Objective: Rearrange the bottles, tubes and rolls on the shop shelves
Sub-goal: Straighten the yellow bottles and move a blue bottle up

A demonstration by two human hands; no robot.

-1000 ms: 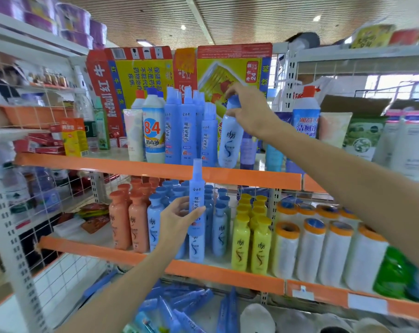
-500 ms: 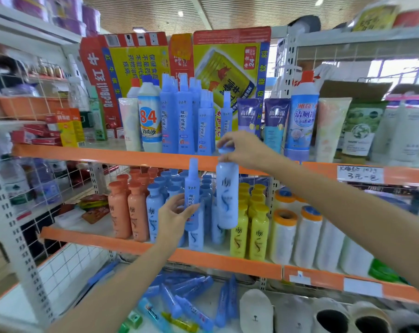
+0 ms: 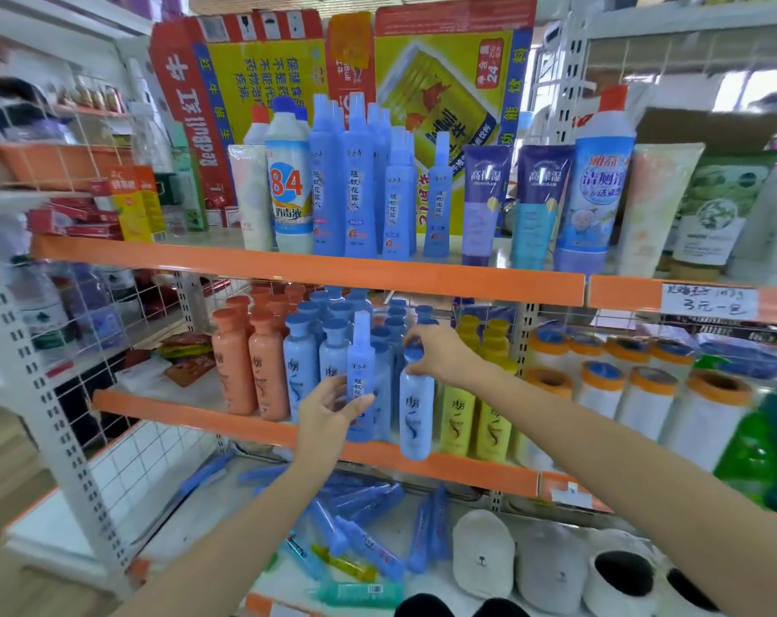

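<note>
At the centre of the frame a pale blue bottle [image 3: 416, 414] is grasped at its cap by the right hand [image 3: 437, 356], the grip clenched round the top so that the body hangs upright and can be lowered straight down. Its base is level with the orange front lip of the middle shelf [image 3: 466, 467], just in front of the row; whether it already rests on the shelf cannot be told. It is held beside the other pale blue bottles [image 3: 299, 371] of the same shape, evidently so that like is placed with like, between those and the yellow bottles [image 3: 491, 420] to the right.

Slightly left of centre a slim blue spray bottle [image 3: 360, 376] is grasped round its lower body by the left hand [image 3: 328, 411], the grip closed with thumb across the front. It stands taller and narrower than its neighbours and matches the tall blue spray bottles [image 3: 357, 189] on the upper shelf [image 3: 288, 269], so it is judged to be misplaced and due to be lifted out.

At the right of the middle shelf, orange-capped rolls [image 3: 644, 394] are stood on end. On the bottom shelf, at lower centre, blue tubes [image 3: 368, 545] lie scattered and unsorted.
</note>
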